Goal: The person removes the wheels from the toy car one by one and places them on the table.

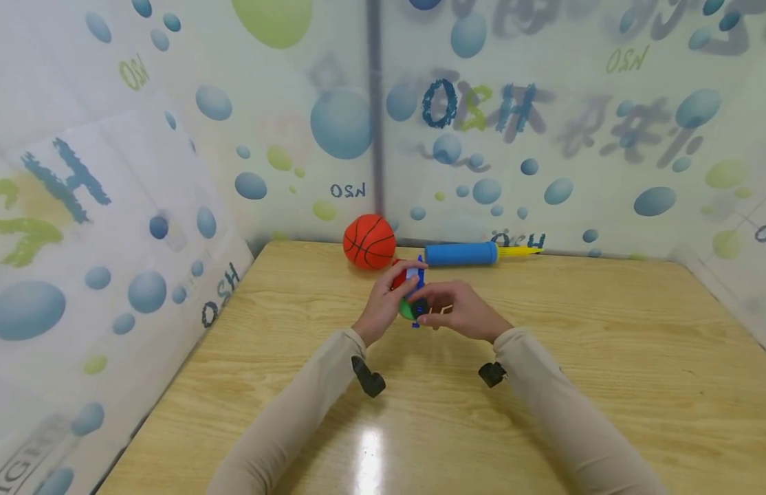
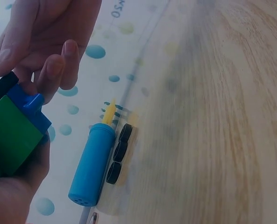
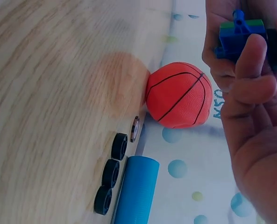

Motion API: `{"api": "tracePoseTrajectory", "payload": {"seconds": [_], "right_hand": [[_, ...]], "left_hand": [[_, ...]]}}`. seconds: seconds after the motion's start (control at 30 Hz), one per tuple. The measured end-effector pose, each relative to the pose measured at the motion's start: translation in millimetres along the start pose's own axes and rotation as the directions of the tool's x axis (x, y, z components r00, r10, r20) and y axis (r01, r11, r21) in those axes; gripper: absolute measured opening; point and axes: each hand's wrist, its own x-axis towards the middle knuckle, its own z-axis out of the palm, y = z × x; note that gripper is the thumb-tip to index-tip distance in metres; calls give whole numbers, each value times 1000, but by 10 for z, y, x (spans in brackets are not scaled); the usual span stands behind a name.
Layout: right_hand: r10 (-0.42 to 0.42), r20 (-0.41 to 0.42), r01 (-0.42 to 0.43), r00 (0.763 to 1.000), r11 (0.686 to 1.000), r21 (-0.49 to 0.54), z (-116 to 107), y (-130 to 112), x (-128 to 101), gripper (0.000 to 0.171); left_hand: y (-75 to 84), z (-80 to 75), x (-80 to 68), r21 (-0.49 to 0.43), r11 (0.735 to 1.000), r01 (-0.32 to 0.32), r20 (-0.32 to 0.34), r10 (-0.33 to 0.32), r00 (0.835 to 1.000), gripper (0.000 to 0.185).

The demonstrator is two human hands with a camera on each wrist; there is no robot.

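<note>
Toy block car (image 1: 411, 292) pinched between left hand (image 1: 383, 300) and right hand (image 1: 460, 311), above table (image 1: 606, 357).

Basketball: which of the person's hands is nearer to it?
Left. The left hand is just in front of the basketball; the right hand lies farther off to the ball's right, nearer the pump.
</note>
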Motion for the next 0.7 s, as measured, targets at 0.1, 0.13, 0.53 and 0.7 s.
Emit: {"api": "tracePoseTrajectory", "payload": {"seconds": [0.1, 0.13, 0.53, 0.7], "right_hand": [[10, -9, -10, 1000, 1000, 5, 21, -7, 5, 28], [13, -14, -13, 1000, 1000, 5, 26, -8, 7, 27], [-5, -68, 3, 998, 1000, -22, 72, 10, -7, 19], [4, -79, -4, 997, 1000, -4, 80, 16, -4, 18]], "left_hand": [[-4, 8, 0, 2, 1000, -12, 4, 12, 1000, 31], [-7, 11, -1, 6, 1000, -13, 3, 13, 1000, 31], [-23, 32, -29, 43, 999, -7, 19, 7, 1000, 32], [-51, 48, -16, 88, 995, -48, 28, 46, 999, 31]]}}
